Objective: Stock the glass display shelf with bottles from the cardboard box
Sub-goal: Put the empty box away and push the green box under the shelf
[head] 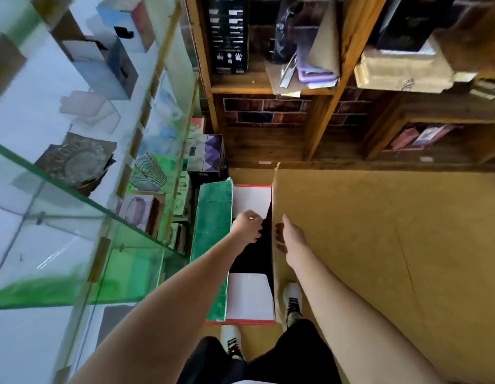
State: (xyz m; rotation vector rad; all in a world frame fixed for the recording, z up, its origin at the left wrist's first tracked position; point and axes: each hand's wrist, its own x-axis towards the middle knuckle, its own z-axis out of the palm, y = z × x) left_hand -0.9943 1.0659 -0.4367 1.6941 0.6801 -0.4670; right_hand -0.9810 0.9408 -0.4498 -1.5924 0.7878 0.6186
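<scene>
The cardboard box (pixel 213 245) stands open on the floor in front of my feet, with a green left flap, white end flaps and a large brown right flap (pixel 379 259). Its inside (pixel 254 259) is dark and no bottles show. My left hand (pixel 247 225) reaches over the opening and pinches the near edge of the far white flap (pixel 251 199). My right hand (pixel 292 239) grips the edge of the brown flap, fingers hooked over its inner side. The glass display shelf (pixel 60 195) runs along the left.
Boxed goods and a glass dish sit inside the glass case at left. Wooden shelving (pixel 321 128) with boxes and papers stands against a brick-pattern wall behind the box. A purple-patterned carton (pixel 207 153) sits between the case and the box. My shoes (pixel 292 300) stand beside the box.
</scene>
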